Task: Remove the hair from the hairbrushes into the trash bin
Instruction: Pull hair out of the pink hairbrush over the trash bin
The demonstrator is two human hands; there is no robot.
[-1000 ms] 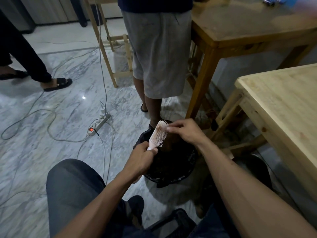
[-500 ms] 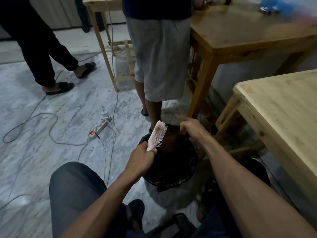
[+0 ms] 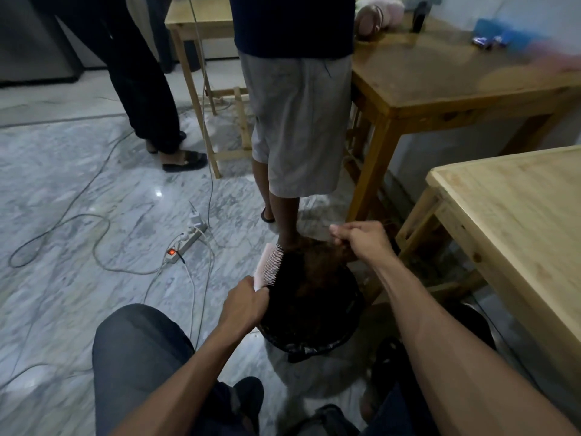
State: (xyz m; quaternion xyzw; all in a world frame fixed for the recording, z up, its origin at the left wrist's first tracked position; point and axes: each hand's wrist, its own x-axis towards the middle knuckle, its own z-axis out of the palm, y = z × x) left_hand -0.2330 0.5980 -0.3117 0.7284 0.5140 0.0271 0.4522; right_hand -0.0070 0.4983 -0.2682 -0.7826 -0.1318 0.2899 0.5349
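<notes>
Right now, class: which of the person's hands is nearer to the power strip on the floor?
Left. The left hand grips the hairbrush just right of the power strip; the right hand is farther right, over the trash bin.

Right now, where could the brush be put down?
The pale wooden table at the right shows a bare top. The floor left of the trash bin is crossed by cables and a power strip. The darker table carries things at its back.

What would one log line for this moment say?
left hand: grips brush | right hand: pinches hair over bin | hair: not yet dropped
</notes>
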